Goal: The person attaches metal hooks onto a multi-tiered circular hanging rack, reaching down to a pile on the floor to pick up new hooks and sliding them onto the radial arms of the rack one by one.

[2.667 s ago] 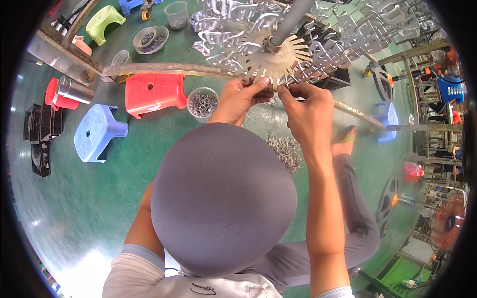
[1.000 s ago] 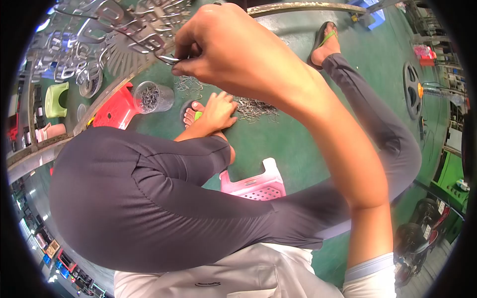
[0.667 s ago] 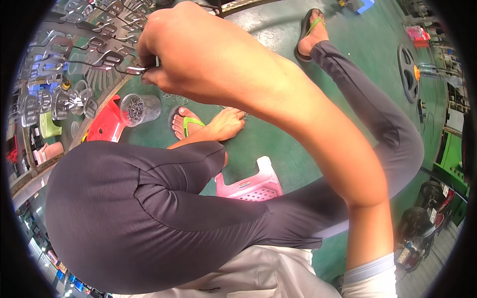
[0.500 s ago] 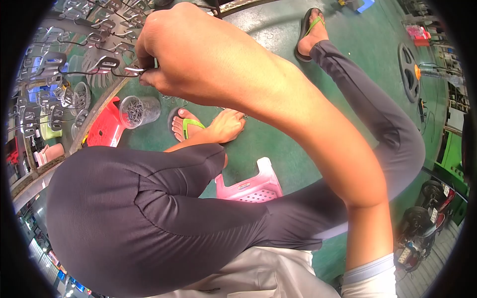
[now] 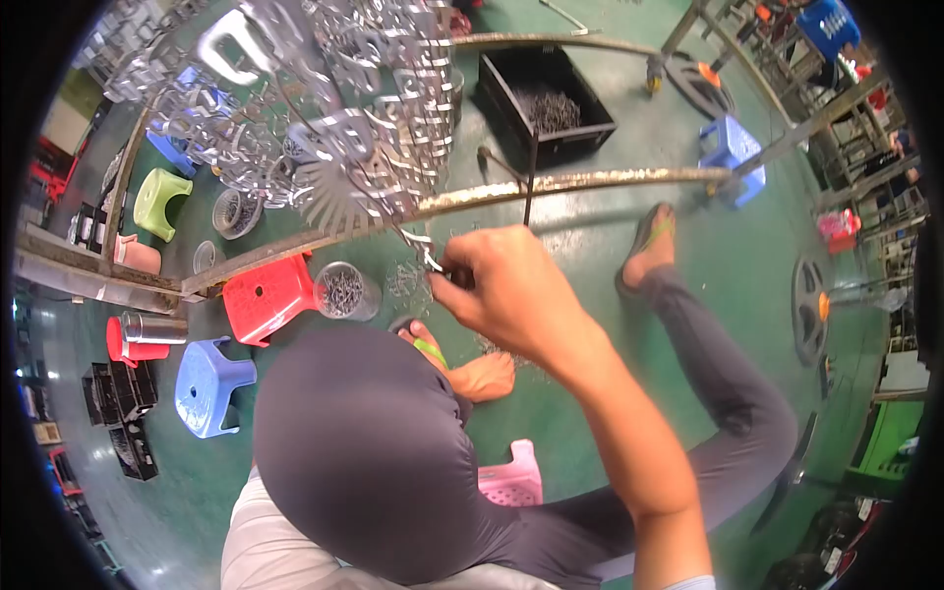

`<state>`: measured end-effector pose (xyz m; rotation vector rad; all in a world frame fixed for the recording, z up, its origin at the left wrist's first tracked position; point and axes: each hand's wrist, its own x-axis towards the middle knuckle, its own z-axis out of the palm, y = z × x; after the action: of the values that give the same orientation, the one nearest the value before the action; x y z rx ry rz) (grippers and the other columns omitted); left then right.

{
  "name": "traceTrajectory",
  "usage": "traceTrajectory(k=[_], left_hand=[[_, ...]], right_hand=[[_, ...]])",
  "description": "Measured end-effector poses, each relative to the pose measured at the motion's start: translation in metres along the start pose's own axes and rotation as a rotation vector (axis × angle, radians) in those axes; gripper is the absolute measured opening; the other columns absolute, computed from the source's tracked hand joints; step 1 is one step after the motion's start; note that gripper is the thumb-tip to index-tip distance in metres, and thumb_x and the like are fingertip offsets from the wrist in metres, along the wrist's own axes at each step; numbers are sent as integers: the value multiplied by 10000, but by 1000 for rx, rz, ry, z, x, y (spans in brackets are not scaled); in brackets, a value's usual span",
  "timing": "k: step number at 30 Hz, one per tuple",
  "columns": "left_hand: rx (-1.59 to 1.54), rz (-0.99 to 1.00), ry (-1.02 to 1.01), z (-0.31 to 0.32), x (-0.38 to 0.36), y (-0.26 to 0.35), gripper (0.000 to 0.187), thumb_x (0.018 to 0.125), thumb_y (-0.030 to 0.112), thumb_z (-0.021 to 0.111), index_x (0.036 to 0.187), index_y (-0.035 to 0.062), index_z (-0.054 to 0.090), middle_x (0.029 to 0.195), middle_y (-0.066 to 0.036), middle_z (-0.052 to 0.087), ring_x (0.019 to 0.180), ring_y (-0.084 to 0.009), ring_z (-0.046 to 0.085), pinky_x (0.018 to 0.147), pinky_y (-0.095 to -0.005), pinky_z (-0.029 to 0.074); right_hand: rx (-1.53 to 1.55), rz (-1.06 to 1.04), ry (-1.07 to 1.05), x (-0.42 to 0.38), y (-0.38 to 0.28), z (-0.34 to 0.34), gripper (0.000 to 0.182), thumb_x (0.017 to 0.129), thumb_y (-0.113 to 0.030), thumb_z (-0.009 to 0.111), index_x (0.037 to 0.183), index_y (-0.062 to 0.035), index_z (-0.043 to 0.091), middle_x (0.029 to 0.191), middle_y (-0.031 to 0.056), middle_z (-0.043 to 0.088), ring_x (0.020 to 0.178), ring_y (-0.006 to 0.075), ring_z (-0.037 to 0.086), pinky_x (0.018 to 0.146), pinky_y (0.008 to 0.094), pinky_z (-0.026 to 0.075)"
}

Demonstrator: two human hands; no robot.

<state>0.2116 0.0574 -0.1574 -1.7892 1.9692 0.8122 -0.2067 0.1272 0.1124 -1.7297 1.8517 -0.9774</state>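
My right hand (image 5: 506, 285) reaches up from the lower right, thumb and fingers pinched on a thin wire hook (image 5: 423, 246). The hook is at the lower end of a cluster of shiny bent metal parts (image 5: 364, 128) hanging from a rack. Low beside my foot (image 5: 421, 339) is my left hand (image 5: 485, 377), its fingers curled together; whatever they hold is too small to make out. Near it, loose small metal hooks (image 5: 405, 280) lie on the floor. A clear plastic tub (image 5: 366, 295) of similar hooks rests against a red stool (image 5: 264, 300).
A rusty metal rack frame (image 5: 580, 179) crosses in front. Behind it a black crate (image 5: 590, 133) holds dark small parts. Blue stools (image 5: 208, 388), a green stool (image 5: 157, 202) and a pink stool (image 5: 511, 482) stand around. A wheel-like disc (image 5: 810, 305) is at the right.
The view has shifted, showing more of the rack and the black crate. My right hand appears lower and nearer the centre, still pinching at the wire. My left hand stays low by the foot.
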Motion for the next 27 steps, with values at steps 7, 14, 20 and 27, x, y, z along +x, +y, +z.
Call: traceTrajectory(k=[7,14,20,27], left_hand=[[-171,1,-260,73,17,71,307,868,93,697,1129,-67,723,1031,-160,729,933,-252,685,805,-375,568],[-347,45,-274,71,2,116,290,868,91,725,1102,-79,732,982,-148,739,863,-217,694,749,-350,576],[-701,107,-133,-12,-62,119,277,868,90,750,1080,-88,739,939,-137,748,803,-188,701,700,-329,583],[-1126,455,154,-242,-138,155,266,868,88,778,1053,-100,748,890,-125,759,733,-154,710,644,-304,590]], right_hand=[[-6,-16,8,1,-7,13,200,850,-143,774,842,50,720,740,212,696,686,381,701,654,444,553],[-22,80,14,1,-17,16,203,870,-168,752,817,27,729,728,198,703,683,393,701,661,455,558],[-170,183,64,1,-37,30,234,885,-198,699,787,12,723,781,252,710,751,464,711,711,537,577],[-309,220,101,1,-62,54,233,883,-180,675,784,20,741,790,268,724,765,472,733,717,538,590]])
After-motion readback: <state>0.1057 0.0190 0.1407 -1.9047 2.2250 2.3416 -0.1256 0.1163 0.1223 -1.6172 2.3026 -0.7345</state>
